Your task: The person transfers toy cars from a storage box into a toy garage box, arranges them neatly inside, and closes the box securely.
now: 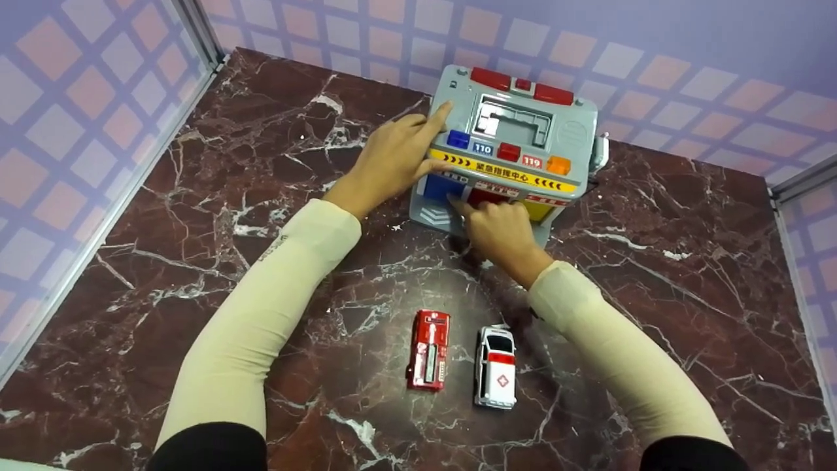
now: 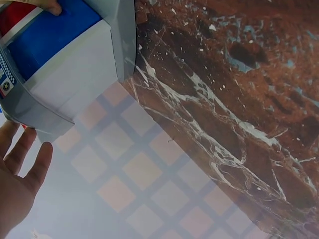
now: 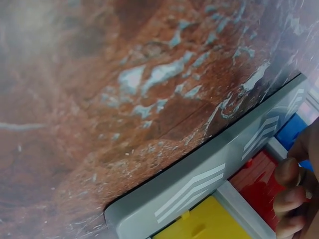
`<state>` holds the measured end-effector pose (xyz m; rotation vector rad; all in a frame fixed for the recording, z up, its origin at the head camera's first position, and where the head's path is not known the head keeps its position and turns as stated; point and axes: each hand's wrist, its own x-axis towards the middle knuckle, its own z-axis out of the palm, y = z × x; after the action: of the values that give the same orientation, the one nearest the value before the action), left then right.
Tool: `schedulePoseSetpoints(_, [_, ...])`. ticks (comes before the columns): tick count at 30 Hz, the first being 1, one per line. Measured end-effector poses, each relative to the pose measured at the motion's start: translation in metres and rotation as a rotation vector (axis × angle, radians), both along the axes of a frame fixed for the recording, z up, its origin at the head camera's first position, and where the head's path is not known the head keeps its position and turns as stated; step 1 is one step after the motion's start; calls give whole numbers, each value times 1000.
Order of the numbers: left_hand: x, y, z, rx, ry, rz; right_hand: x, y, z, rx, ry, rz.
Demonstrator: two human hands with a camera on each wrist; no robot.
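A grey toy emergency station [image 1: 458,101] with red roof lights and a yellow front strip stands on the marbled surface. My left hand [image 1: 399,150] rests on its upper left corner, index finger over the roof and thumb along the front edge. In the left wrist view, the left fingers [image 2: 37,167] are extended at the roof edge. My right hand [image 1: 503,229] is at the front, its index finger stretched to the blue door [image 2: 60,40]. The other right fingers [image 3: 289,199] are curled with nothing visible in them, before the red door [image 3: 254,186]; the yellow door [image 3: 202,224] is beside it.
A red toy fire truck [image 1: 429,353] and a white toy ambulance [image 1: 499,376] stand side by side between my forearms. Checkered panels [image 1: 85,124] enclose the back and sides, with a metal rail [image 1: 111,222] along the left edge.
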<state>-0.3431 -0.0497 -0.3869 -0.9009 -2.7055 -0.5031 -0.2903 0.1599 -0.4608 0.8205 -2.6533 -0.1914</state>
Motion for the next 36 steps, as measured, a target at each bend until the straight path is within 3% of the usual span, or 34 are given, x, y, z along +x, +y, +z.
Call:
schedulePoseSetpoints(11, [1,4,4,5,18,-12,5,-2,7,117,-26,-91])
schedulePoseSetpoints(16, [0,5,4,-4,2,-20,7,2,7,131,-59,-68])
schedulePoseSetpoints(19, [1,5,5,0,-9,-19,11,10,7,86,-16,-20])
schedulePoseSetpoints(22, [1,4,9,-8,-14,-5,21,18,11,-9,12,62])
schedulePoseSetpoints(24, [1,3,12,-29,-18,2,32,22,15,-97,-34,145])
schedulePoseSetpoints(28, [3,5,18,-87,-32,-2,66,23,32,-252,-167,361])
schedulePoseSetpoints(30, [4,7,19,-117,-40,-9,87,18,42,-290,-180,499])
schedulePoseSetpoints(33, [7,8,19,-148,-33,-21,118,7,51,-217,-125,671])
schedulePoseSetpoints(36, [9,6,16,-142,-41,-18,142,-3,52,-49,-71,758])
